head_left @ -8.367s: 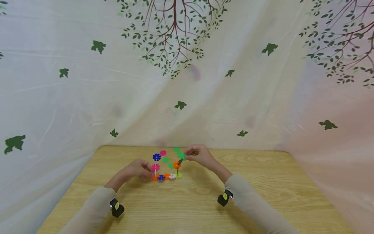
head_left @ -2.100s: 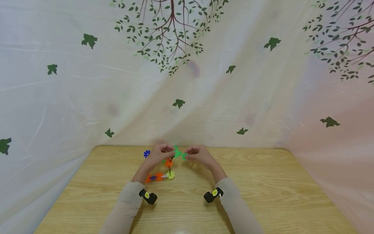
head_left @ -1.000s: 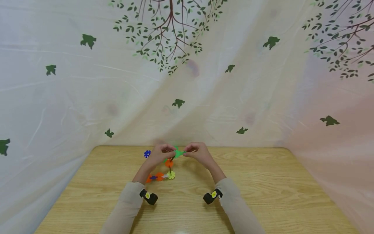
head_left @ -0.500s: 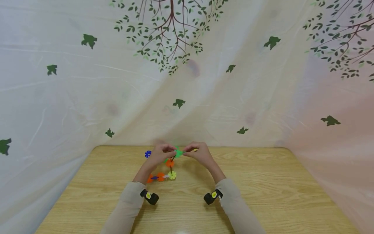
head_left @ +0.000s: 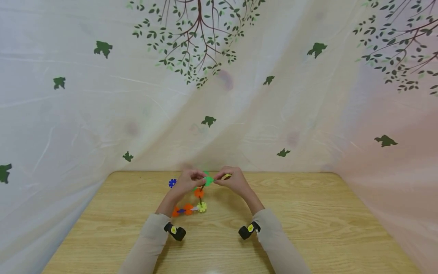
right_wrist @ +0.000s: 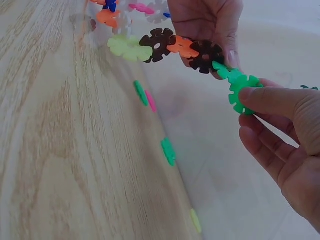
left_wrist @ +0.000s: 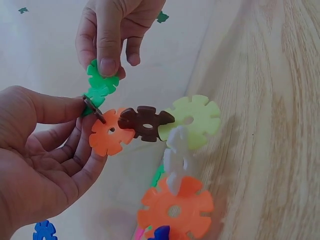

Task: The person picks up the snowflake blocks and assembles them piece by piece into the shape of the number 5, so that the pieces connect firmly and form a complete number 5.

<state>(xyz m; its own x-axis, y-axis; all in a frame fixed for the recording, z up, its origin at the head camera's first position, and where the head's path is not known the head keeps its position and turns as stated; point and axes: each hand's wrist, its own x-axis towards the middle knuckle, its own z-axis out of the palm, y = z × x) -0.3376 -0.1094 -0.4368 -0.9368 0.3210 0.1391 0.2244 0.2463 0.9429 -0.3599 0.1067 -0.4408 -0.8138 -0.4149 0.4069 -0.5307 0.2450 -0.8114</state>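
Notched plastic snowflake discs are slotted together into a chain. In the left wrist view it runs from an orange disc (left_wrist: 175,207) through a white disc (left_wrist: 177,160), a yellow-green disc (left_wrist: 194,121), a brown disc (left_wrist: 146,123) and another orange disc (left_wrist: 107,134). My left hand (head_left: 184,182) pinches the chain by its upper end, where a second brown disc (right_wrist: 206,56) joins a green one. My right hand (head_left: 234,180) pinches an outer green disc (right_wrist: 245,94) between thumb and fingers. That disc's edge meets the green disc (left_wrist: 95,96) beside my left fingertips.
Loose on the wooden table (head_left: 308,228) near its far edge lie a green disc (right_wrist: 168,151), a pink disc (right_wrist: 150,101) and a yellow-green disc (right_wrist: 195,221). A blue disc (head_left: 172,183) shows left of my left hand. A patterned curtain (head_left: 256,114) hangs behind the table.
My left hand has gone from the structure's left side to its green end. My right hand has brought a separate green disc leftward against that end; in the last second both hands barely move.
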